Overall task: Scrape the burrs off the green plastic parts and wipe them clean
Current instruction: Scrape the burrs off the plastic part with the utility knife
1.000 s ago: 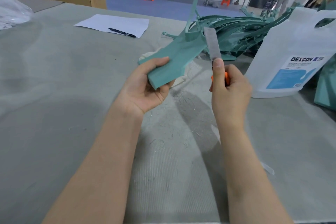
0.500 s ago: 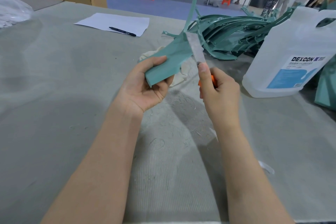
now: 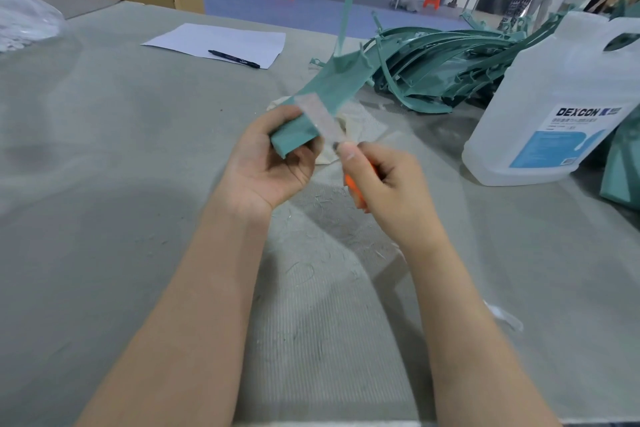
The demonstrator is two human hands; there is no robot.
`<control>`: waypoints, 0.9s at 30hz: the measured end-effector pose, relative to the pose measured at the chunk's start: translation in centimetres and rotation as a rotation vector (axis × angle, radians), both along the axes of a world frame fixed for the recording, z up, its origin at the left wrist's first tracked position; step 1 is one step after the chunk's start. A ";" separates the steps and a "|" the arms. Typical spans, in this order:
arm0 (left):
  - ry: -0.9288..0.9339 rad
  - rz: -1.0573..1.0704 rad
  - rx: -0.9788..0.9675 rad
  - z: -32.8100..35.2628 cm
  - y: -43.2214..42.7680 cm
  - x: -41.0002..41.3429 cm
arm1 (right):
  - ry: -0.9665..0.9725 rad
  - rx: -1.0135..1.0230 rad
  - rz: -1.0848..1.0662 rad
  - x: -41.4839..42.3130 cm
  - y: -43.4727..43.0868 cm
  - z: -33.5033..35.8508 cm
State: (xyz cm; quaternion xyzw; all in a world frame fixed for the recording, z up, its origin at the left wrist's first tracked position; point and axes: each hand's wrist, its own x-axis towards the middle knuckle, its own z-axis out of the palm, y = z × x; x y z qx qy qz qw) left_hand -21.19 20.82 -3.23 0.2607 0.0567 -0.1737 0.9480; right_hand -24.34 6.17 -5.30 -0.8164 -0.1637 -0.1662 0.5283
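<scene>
Left hand [image 3: 273, 166] grips the long green plastic part [image 3: 322, 104]; right hand [image 3: 384, 184], at 3 o'clock, pinches an orange-handled scraper blade [image 3: 320, 121] against its edge.

2 bare forearms, no sleeves, left hand [image 3: 268, 163], right hand [image 3: 388, 180].

Both bare forearms reach forward, left hand [image 3: 273, 166] palm-up with fingers curled, right hand [image 3: 384, 180] fisted.

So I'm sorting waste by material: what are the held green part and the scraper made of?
Green part: apparently matte moulded plastic, uniform colour. Scraper: pale, blurred blade, possibly metal; orange handle looks plastic.
</scene>
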 end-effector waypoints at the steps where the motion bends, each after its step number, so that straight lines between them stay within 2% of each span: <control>1: 0.012 0.019 0.010 -0.1 0.0 0.1 | 0.000 -0.034 0.024 -0.1 0.3 -0.1; 3: 0.011 0.032 0.015 -0.1 0.1 0.2 | -0.011 -0.034 0.042 -0.3 0.7 0.0; 5: -0.009 0.001 0.011 0.1 0.1 0.1 | -0.042 0.050 -0.005 -0.2 0.5 0.2; 10: -0.039 -0.041 0.109 0.4 -0.1 -0.3 | -0.148 0.136 -0.384 0.4 -0.8 0.5; 13: -0.042 -0.052 0.132 0.4 -0.2 -0.2 | -0.156 0.134 -0.506 0.6 -1.2 0.5; 20: -0.054 -0.074 0.128 0.4 -0.2 -0.3 | -0.188 0.059 -0.543 0.8 -1.4 0.1; 27: -0.041 -0.080 0.084 0.1 0.2 -0.2 | -0.171 0.007 -0.437 0.6 -0.9 -0.1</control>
